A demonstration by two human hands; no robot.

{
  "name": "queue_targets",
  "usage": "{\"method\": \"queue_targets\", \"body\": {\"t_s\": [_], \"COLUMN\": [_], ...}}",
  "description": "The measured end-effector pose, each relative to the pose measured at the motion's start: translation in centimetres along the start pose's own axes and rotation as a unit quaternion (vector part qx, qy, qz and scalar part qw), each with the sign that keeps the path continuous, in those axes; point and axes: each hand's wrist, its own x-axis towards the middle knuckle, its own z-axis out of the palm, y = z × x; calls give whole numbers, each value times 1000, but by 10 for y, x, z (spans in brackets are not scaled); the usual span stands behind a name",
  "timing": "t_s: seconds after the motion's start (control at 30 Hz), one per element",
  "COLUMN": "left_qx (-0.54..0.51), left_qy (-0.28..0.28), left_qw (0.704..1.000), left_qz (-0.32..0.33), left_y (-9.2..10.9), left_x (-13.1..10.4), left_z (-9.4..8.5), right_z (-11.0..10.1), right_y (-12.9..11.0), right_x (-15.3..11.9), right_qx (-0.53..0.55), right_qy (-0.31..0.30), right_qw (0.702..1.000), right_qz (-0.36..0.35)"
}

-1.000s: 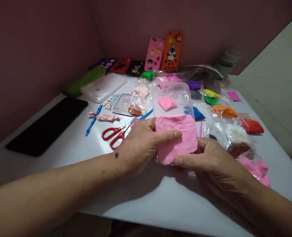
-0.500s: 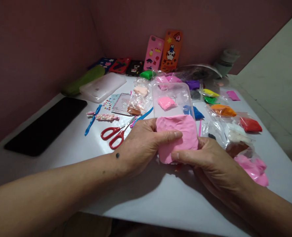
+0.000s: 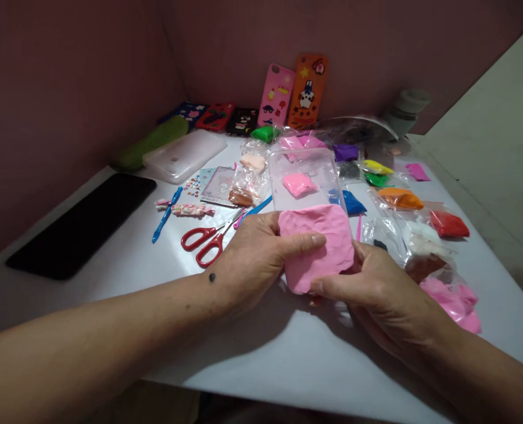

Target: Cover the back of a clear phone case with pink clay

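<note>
Clay (image 3: 320,260), pink, flat, dented, over near end of clear case (image 3: 324,174), left hand (image 3: 256,254) and right hand (image 3: 374,284) gripping both.

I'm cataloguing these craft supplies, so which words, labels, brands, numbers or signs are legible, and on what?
No text can be read with certainty.
Small card: the print along its lower edge is too small to read.
Orange phone case: red marks near its bottom are too blurred to tell whether they are lettering.
Pink clay sheet and clear case in the hands: no text visible.
</note>
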Motion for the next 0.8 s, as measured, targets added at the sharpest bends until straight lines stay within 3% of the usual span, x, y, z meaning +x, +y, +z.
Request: {"method": "queue_targets", "body": {"t_s": [0.2,0.33,0.57,0.8], "left_qx": [13,34,56,27], "left_qy": [-22,11,-3,-1], "left_qw": [1000,999,998,1000], "left_qz": [-1,19,22,5], "left_y": [0,0,-2,0], "left_x": [0,1,1,1], "left_z": [-2,-2,-2,-2], "right_z": [-2,3,8,6], "right_y": [-4,-5,1,1], "right_x": [0,0,1,1], "right_qx": [29,-5,-51,-17], "right_qy": [-40,-5,49,25], "right_qw": [999,1000,997,999], "right_qz": [-7,6,-9,-14]}}
